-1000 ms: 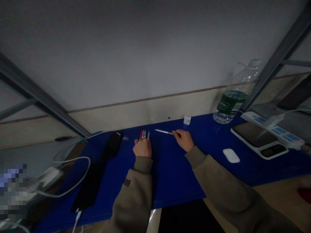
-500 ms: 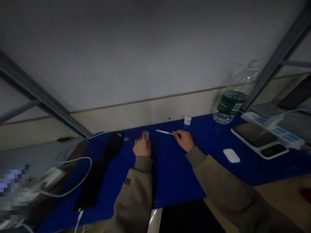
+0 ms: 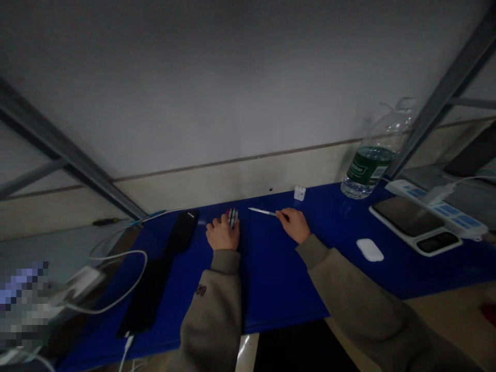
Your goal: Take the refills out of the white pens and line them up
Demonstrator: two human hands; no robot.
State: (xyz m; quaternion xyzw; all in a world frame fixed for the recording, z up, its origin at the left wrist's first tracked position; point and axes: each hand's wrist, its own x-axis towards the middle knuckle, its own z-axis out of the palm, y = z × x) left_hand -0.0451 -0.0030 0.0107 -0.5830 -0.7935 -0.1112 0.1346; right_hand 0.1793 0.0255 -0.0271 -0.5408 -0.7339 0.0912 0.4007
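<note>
On the blue tabletop, my left hand [image 3: 223,236] rests palm down with its fingers spread. Several pens [image 3: 233,216] lie side by side between its thumb and fingers, pointing at the wall; one has a red tip, the others look grey. The hand covers their lower ends. My right hand [image 3: 295,225] pinches the near end of a slim silver-white pen [image 3: 262,211], whose tip points left toward the group of pens. Whether that pen touches the table is hard to tell.
A white plug adapter [image 3: 299,193] stands by the wall. To the right are a large water bottle [image 3: 368,165], a white case [image 3: 370,250], a kitchen scale [image 3: 411,219] and a power strip [image 3: 457,212]. Black phones [image 3: 184,230] and a white cable [image 3: 145,268] lie left.
My left hand has shifted slightly left and its fingers have spread off the pens, showing more of them. My right hand keeps its pen in nearly the same place.
</note>
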